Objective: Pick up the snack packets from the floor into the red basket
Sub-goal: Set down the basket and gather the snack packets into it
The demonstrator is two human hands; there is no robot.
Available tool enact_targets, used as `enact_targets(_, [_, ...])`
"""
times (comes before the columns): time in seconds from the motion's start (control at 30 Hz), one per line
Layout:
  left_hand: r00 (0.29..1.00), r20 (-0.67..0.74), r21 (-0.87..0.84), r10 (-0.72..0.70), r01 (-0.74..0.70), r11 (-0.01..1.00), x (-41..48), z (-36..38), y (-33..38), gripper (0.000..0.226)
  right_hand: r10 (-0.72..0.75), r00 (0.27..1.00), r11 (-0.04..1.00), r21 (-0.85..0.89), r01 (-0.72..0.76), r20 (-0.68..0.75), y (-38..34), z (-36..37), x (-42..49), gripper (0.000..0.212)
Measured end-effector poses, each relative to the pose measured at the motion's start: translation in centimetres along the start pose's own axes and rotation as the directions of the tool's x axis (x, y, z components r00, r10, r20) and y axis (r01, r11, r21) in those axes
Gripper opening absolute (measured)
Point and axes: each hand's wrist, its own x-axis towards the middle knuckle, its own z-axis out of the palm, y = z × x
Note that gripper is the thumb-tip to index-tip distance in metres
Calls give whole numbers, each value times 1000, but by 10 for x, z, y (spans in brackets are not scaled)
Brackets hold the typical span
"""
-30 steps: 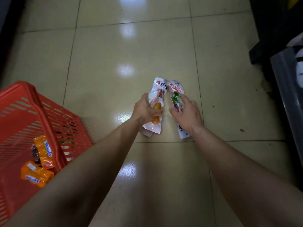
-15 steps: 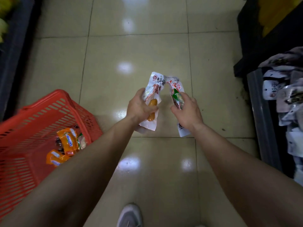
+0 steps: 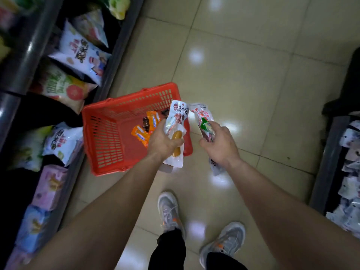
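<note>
The red basket (image 3: 109,137) stands on the tiled floor at centre left, with orange snack packets (image 3: 140,134) and a dark packet inside. My left hand (image 3: 162,140) is shut on a white sausage packet (image 3: 176,121), held above the basket's right rim. My right hand (image 3: 220,143) grips a second white packet with red and green print (image 3: 202,118), just right of the basket and over the floor. Both packets are held upright, close side by side.
Shelves of snack bags (image 3: 78,49) line the left edge, touching close to the basket. A shelf of pale packets (image 3: 350,172) runs along the right. My two grey shoes (image 3: 169,211) stand on the floor (image 3: 243,65) below the hands.
Both hands have lifted the packets off the floor and carried them left toward the basket. The view has tilted down and risen, showing shelves and my shoes.
</note>
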Motion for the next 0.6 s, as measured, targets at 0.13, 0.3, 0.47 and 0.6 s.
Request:
enact_targets(0.13, [992, -70, -25, -101, 99, 995, 5, -54, -62, 79, -46, 995, 997, -52, 51, 89, -46, 63, 6, 70])
enact_targets(0.3, [980, -114, -126, -162, 148, 981, 33, -106, -114, 93, -72, 995, 976, -202, 86, 74, -99, 118, 31, 81])
enact_targets(0.47, [977, -80, -245, -197, 172, 954, 47, -144, -136, 117, -121, 992, 936, -328, 130, 47, -140, 136, 40, 79])
enact_targets(0.6, [969, -45, -254, -244, 225, 941, 34, -168, -142, 94, -162, 978, 908, -370, 199, 128, -170, 138, 33, 59])
